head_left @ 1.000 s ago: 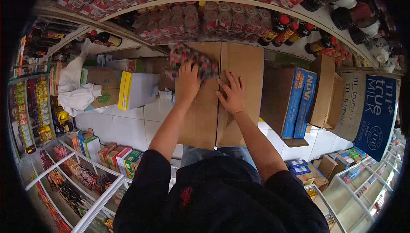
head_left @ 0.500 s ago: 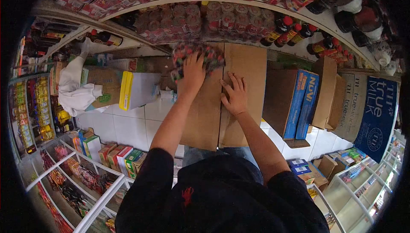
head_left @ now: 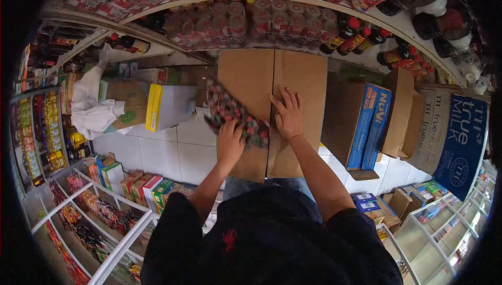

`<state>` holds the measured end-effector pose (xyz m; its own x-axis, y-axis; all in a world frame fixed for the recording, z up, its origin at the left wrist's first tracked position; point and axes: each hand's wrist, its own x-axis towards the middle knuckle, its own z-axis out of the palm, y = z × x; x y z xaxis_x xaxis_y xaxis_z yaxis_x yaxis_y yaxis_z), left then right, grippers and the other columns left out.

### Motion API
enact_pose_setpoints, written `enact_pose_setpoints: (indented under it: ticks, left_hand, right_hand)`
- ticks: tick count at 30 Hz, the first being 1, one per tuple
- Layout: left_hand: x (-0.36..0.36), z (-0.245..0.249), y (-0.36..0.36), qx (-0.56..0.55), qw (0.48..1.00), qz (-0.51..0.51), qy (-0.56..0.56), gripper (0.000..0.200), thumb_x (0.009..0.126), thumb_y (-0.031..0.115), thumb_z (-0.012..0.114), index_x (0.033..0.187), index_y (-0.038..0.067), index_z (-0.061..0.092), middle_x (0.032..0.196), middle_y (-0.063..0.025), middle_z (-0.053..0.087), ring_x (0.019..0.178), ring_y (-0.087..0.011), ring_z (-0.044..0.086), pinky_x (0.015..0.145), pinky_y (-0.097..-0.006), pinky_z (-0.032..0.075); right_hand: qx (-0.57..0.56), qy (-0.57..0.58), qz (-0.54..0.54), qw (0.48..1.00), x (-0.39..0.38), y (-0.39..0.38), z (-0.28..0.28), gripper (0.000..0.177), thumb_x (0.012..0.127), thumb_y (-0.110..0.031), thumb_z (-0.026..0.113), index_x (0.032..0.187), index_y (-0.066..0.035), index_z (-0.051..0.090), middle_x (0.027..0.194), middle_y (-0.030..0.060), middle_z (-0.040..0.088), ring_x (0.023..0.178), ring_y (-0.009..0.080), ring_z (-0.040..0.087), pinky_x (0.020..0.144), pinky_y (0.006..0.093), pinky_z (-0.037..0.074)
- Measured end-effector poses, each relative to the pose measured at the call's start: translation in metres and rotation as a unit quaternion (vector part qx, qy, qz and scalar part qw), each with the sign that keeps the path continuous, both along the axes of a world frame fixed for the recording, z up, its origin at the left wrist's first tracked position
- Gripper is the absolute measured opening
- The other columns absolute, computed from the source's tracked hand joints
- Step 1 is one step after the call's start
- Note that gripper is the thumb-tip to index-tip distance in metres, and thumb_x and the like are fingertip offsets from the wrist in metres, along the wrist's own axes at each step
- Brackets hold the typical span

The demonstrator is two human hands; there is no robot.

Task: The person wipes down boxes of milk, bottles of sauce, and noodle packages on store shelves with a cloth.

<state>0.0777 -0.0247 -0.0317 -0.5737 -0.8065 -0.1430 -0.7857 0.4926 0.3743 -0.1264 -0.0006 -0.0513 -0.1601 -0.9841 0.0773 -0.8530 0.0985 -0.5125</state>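
A dark cloth with a red floral pattern (head_left: 238, 115) lies across the left flap of a closed brown cardboard box (head_left: 246, 68). My left hand (head_left: 230, 141) grips the cloth near its lower edge, fingers bent over it and pressing on the box top. Part of the cloth hangs past the box's left edge. On the right flap, close to the centre seam, my right hand (head_left: 289, 113) rests flat with its fingers spread and nothing in it.
Shelves of red packs and canned drinks (head_left: 293, 21) run behind the box. A yellow-edged carton (head_left: 170, 107) and a white cloth (head_left: 94, 102) are to the left. Open blue NUVI cartons (head_left: 375, 128) and a TH true MILK carton (head_left: 460, 144) stand right. Glass display cases (head_left: 104, 217) flank me.
My left hand has drawn the floral cloth from the box's far end toward me, and the cloth has spread out. The right hand stays in nearly the same place.
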Motion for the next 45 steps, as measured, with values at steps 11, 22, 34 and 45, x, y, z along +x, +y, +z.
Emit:
enact_pose_setpoints:
  ticks: [11,22,34,45]
  left_hand:
    - [-0.076,-0.018,-0.115,-0.089,0.995,0.015,0.035,0.046,0.073,0.005,0.059,0.117,0.003,0.046,0.120,-0.0143,0.041,0.114,-0.0304,0.037,0.096,-0.0422,0.030]
    - [-0.031,0.014,-0.032,0.003,1.000,0.002,0.009,0.048,0.067,0.003,0.061,0.113,0.002,0.049,0.118,-0.0155,0.041,0.110,-0.0331,0.040,0.093,-0.0405,0.034]
    - [0.019,0.018,0.101,0.034,0.992,0.074,0.093,0.040,0.062,0.005,0.061,0.101,0.003,0.055,0.108,-0.0099,0.048,0.103,-0.0291,0.044,0.085,-0.0410,0.036]
    - [0.050,0.015,0.150,0.022,0.999,-0.007,0.039,0.042,0.066,0.010,0.064,0.106,0.009,0.053,0.113,-0.0085,0.044,0.107,-0.0268,0.042,0.086,-0.0412,0.039]
  right_hand:
    - [-0.003,0.034,-0.003,0.999,0.002,-0.001,-0.004,0.039,0.073,-0.016,0.049,0.111,-0.015,0.054,0.129,0.0116,0.037,0.122,0.0294,0.030,0.103,0.0497,0.016]
    - [0.034,0.042,0.010,0.998,-0.001,-0.001,-0.001,0.044,0.071,-0.010,0.054,0.115,-0.018,0.050,0.132,0.0093,0.033,0.125,0.0271,0.026,0.104,0.0478,0.017]
    - [-0.032,-0.008,0.034,0.999,0.003,0.000,-0.006,0.049,0.069,-0.005,0.049,0.117,-0.014,0.049,0.131,0.0105,0.034,0.123,0.0300,0.028,0.103,0.0484,0.017]
    - [-0.005,0.062,0.025,0.998,0.004,0.004,0.001,0.048,0.077,-0.011,0.051,0.124,-0.017,0.043,0.136,0.0106,0.027,0.126,0.0294,0.022,0.105,0.0466,0.013]
